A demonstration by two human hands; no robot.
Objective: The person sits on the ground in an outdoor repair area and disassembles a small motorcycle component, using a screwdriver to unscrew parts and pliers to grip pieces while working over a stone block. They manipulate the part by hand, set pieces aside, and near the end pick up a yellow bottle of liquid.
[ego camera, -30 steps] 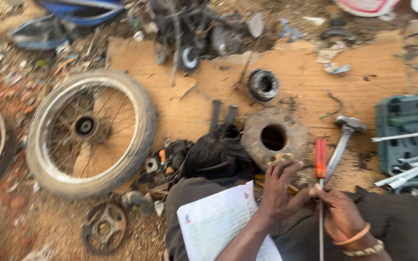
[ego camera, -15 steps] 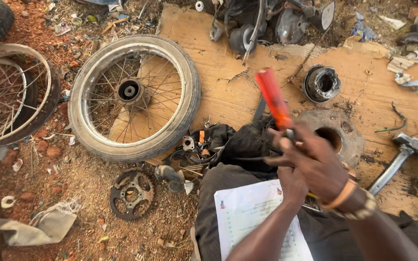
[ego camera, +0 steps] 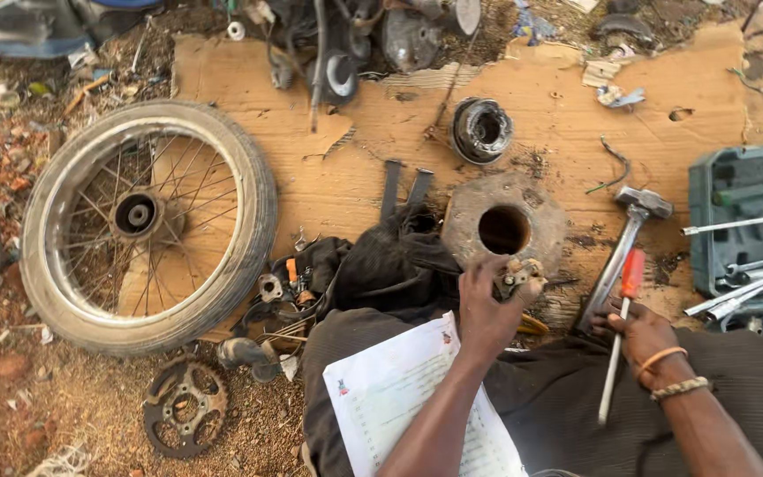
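The small metal part (ego camera: 519, 276) could have slipped from the left hand (ego camera: 486, 311) and dropped into the clutter below, since only the fingertips pinched it and it looked greasy. The fingers were curled tight around it, just in front of the holed metal disc (ego camera: 503, 228). The right hand (ego camera: 642, 337) was closed round the shaft of a red-handled screwdriver (ego camera: 622, 329), handle pointing away beside the hammer (ego camera: 622, 249). A sheet of paper (ego camera: 408, 402) lay on the lap under the left forearm
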